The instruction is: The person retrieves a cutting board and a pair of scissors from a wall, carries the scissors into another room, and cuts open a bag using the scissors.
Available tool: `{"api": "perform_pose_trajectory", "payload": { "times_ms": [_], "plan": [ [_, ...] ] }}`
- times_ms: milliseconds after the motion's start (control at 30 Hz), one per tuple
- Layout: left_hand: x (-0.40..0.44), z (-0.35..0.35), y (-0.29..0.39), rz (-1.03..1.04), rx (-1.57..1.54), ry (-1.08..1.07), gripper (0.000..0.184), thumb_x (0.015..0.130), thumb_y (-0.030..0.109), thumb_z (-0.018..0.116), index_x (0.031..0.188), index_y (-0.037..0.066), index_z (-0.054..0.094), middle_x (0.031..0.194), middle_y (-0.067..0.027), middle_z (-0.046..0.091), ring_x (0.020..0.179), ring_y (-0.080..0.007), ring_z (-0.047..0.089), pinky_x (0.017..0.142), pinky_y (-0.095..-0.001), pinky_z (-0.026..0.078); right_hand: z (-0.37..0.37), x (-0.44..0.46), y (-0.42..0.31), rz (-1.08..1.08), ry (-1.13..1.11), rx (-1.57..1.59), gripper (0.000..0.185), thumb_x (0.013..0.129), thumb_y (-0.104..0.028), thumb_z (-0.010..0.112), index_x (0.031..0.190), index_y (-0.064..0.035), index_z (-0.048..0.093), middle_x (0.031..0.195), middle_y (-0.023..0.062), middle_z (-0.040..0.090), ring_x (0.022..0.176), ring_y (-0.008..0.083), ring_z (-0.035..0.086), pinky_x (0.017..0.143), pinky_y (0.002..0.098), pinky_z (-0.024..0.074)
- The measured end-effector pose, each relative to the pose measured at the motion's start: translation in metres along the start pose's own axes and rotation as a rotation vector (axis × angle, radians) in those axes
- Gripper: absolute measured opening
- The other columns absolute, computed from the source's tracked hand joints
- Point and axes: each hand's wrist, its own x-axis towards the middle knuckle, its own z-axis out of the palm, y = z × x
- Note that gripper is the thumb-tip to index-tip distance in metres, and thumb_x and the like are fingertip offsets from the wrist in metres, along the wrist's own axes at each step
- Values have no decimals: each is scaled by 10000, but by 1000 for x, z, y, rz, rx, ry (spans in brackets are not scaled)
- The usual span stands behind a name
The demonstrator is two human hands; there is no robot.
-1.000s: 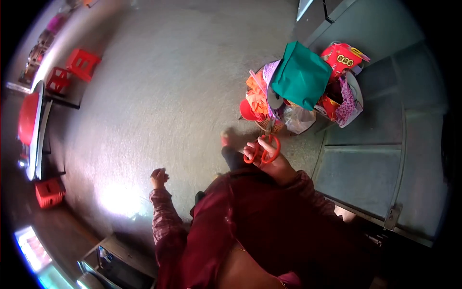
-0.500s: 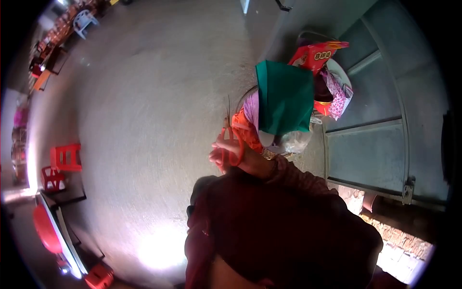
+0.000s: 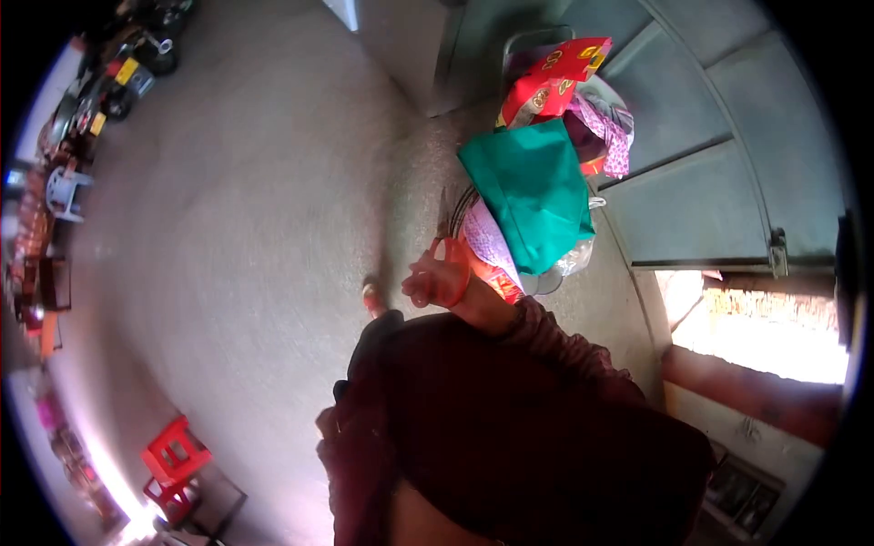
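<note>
My right hand (image 3: 433, 280) is in front of my body, fingers curled at the orange-red handles of a pair of scissors (image 3: 460, 266). The scissors' dark blades point away from me, towards the top of the view. Just beyond the hand is a pile with a green fabric bag (image 3: 533, 191), a lilac patterned cloth (image 3: 487, 238) and an orange-red item (image 3: 496, 280). My left hand (image 3: 325, 424) shows only slightly at the left side of my dark red clothing; its fingers are not clear.
Behind the green bag stand a red printed bag (image 3: 557, 77) and a pink-patterned cloth (image 3: 608, 136). A grey metal door (image 3: 692, 200) is on the right. Red stools (image 3: 176, 450) are at lower left, a pale blue chair (image 3: 66, 193) and motorbikes (image 3: 150, 55) at far left.
The view has turned, so the stools sit lower and motorbikes show at upper left. My right hand keeps the scissors near the pile. A bit of my left hand now shows.
</note>
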Motion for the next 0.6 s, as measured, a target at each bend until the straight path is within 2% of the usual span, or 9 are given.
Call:
{"api": "perform_pose_trajectory", "payload": {
  "times_ms": [67,133,200,233,267,333,433,533,600],
  "plan": [
    [42,-23,79,-12,-27,-5,223,819,233,686,851,18,642,649,-120,644,502,-191,614,426,-307,477,23,21,-19,-51,110,42,322,977,-293,470,1008,15,556,837,119,612,848,222,607,814,343,450],
    [86,-35,158,40,102,-29,225,816,237,686,846,18,643,651,-121,645,504,-194,615,427,-310,479,22,31,-12,-202,182,-178,274,950,-143,513,1179,4,478,957,115,601,884,201,584,838,335,453],
    [131,-32,238,188,364,-79,194,812,201,670,834,8,654,668,-124,655,503,-200,618,440,-311,492,11,39,-10,-339,220,-553,375,922,-40,535,1284,-32,438,1029,89,578,930,168,548,876,324,446],
    [142,-18,279,333,417,-92,185,808,186,663,838,3,653,667,-121,655,498,-198,616,443,-301,494,18,39,-23,-327,262,-551,411,912,-30,544,1304,-18,420,1039,84,572,961,171,547,903,323,439],
    [144,1,325,477,467,-107,177,805,170,656,842,-3,652,665,-119,655,493,-196,614,446,-292,496,19,41,-24,-378,311,-413,374,918,-20,525,1280,-9,430,1028,78,559,943,165,533,887,314,433],
    [164,52,400,552,451,-152,158,799,137,649,844,-14,652,678,-115,658,523,-189,624,457,-292,505,13,48,-29,-398,423,-412,293,937,-19,486,1226,-4,443,953,53,507,900,153,492,863,298,416],
    [147,157,493,680,412,-272,108,800,86,631,835,-15,645,704,-106,651,570,-179,629,487,-291,524,-11,61,-36,-427,558,-374,299,941,-10,485,1230,32,426,1066,142,582,903,180,539,836,307,453],
    [132,266,542,790,334,-497,86,808,75,635,810,-11,627,693,-86,631,570,-164,613,514,-281,531,-73,84,-45,-462,400,216,195,977,-69,448,1148,26,443,1007,129,558,883,182,523,806,306,448],
    [81,326,563,798,351,-654,101,828,87,634,798,-7,617,671,-66,615,582,-144,609,522,-267,525,-76,98,-68,-427,538,145,156,992,-113,439,1073,20,442,940,112,515,855,181,508,776,312,438]
  ]
}}
